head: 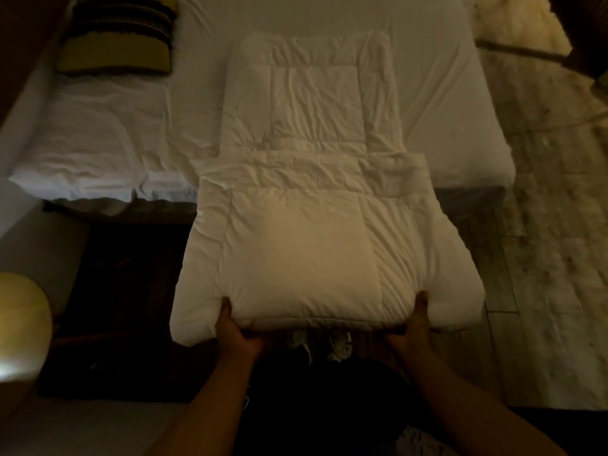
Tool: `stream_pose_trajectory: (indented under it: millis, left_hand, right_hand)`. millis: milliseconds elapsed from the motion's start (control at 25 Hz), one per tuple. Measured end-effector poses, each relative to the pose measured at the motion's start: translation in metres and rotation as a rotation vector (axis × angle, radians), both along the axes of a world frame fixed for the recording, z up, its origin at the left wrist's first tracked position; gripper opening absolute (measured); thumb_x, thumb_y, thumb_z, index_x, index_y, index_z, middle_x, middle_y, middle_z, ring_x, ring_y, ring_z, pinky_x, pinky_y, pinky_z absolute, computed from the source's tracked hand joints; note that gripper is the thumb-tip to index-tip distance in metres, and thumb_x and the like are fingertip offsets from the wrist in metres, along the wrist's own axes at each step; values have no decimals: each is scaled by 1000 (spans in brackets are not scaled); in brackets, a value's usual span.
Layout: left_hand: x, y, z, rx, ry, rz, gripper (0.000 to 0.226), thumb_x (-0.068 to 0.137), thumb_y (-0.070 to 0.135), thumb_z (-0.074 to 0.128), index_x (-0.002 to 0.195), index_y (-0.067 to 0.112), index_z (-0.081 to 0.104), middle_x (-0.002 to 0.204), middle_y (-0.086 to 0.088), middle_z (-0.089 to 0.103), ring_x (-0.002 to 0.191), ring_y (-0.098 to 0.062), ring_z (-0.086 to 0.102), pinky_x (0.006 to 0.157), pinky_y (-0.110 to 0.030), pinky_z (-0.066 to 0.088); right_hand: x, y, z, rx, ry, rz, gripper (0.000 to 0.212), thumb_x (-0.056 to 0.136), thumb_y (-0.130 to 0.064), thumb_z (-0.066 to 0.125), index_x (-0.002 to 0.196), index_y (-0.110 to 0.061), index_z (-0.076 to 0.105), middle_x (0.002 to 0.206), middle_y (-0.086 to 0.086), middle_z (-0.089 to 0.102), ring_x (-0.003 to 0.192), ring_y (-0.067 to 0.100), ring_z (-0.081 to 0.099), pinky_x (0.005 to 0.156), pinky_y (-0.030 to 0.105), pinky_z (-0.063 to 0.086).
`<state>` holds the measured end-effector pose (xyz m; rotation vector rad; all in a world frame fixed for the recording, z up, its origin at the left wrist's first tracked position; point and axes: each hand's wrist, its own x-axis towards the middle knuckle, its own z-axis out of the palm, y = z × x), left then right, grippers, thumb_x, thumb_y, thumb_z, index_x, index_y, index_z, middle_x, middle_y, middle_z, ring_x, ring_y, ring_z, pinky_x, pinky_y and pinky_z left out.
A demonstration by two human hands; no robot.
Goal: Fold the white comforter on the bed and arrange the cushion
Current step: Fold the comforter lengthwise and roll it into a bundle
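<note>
The white comforter (309,225) is folded into a long narrow strip that runs from the middle of the bed (98,126) toward me, past the bed's near edge. Its near end is raised off the floor. My left hand (235,327) grips the near end's left side, thumb on top. At the right side of that end, my right hand (413,319) holds on the same way. A dark patterned cushion (120,37) with a yellow-green band lies at the bed's far left corner, apart from the comforter.
A pale shaggy rug (543,159) covers the floor right of the bed. Dark floor (125,291) lies left of the comforter's near end. A rounded pale object (19,324) sits at the left edge. The room is dim.
</note>
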<state>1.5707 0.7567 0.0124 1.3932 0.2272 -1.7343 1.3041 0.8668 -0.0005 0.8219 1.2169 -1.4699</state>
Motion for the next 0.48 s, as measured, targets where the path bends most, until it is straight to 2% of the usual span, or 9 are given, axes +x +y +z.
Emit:
stream_pose_trajectory:
  millis: [80, 160, 200, 240, 320, 480]
  left_hand:
    - [4, 10, -1, 25, 3, -20, 42, 92, 53, 52, 116, 21, 65, 109, -11, 71, 103, -34, 60, 71, -45, 50]
    - [15, 15, -1, 41, 2, -42, 38, 94, 52, 49, 105, 20, 65, 89, -11, 76, 95, -32, 60, 64, -43, 55]
    - [21, 17, -2, 34, 1, -41, 37, 94, 52, 49, 104, 20, 65, 87, -11, 77, 95, -32, 60, 59, -43, 58]
    - [28, 16, -3, 24, 12, -39, 37, 94, 52, 49, 107, 21, 66, 96, -10, 76, 99, -32, 61, 59, -43, 59]
    - [41, 13, -12, 24, 4, -37, 39, 93, 52, 50, 115, 23, 65, 117, -9, 69, 112, -34, 58, 75, -46, 56]
    - [45, -5, -18, 32, -68, -58, 48, 90, 52, 54, 130, 26, 62, 132, -10, 63, 121, -35, 55, 97, -49, 46]
  right_hand:
    - [3, 9, -2, -8, -22, -55, 92, 67, -71, 71, 140, -22, 45, 136, 11, 54, 122, 35, 53, 104, 58, 41]
    - [11, 17, -4, -1, 7, -41, 96, 67, -74, 70, 143, -21, 44, 141, 11, 53, 121, 36, 53, 97, 57, 46]
    - [18, 19, 0, 5, 16, -38, 100, 66, -76, 70, 146, -23, 42, 143, 12, 51, 123, 36, 53, 95, 56, 48]
    - [24, 20, 0, -2, 4, -42, 101, 66, -76, 69, 147, -23, 41, 143, 13, 51, 123, 37, 52, 94, 56, 48]
    - [35, 22, 1, 54, 7, -26, 101, 65, -76, 69, 147, -23, 41, 142, 14, 51, 122, 38, 52, 94, 56, 48]
    - [33, 13, -11, 75, 2, -64, 114, 51, -77, 78, 146, -26, 41, 142, 13, 53, 123, 40, 53, 87, 58, 51]
